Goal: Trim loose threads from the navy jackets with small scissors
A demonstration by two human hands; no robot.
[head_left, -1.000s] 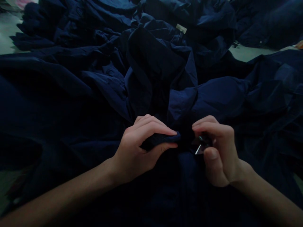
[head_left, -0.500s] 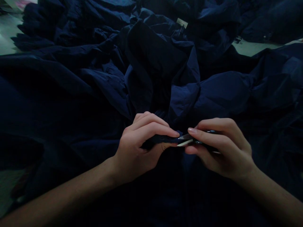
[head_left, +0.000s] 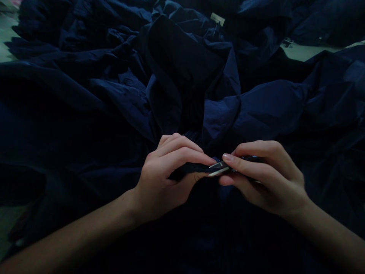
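Observation:
Dark navy fabric, probably part of a garment, lies in folds in front of me. My left hand pinches an edge of it between thumb and fingers. From the right, my right hand grips a pair of thread snips, its fingers closed around the dark body. The two pointed blades face left and reach the pinched fabric by my left fingertips. Only a narrow gap shows between the blades. Whether a thread lies between them is too dark to tell.
More navy cloth is heaped at the back, with a small pale label on it. A light tabletop shows at the back right, and a pale surface at the far left. A small dark object lies near the cloth's edge.
The snips' blades have drawn closer together and moved slightly left, further onto the fabric at my left fingertips. My right hand shifted left with them. My left hand keeps its pinch.

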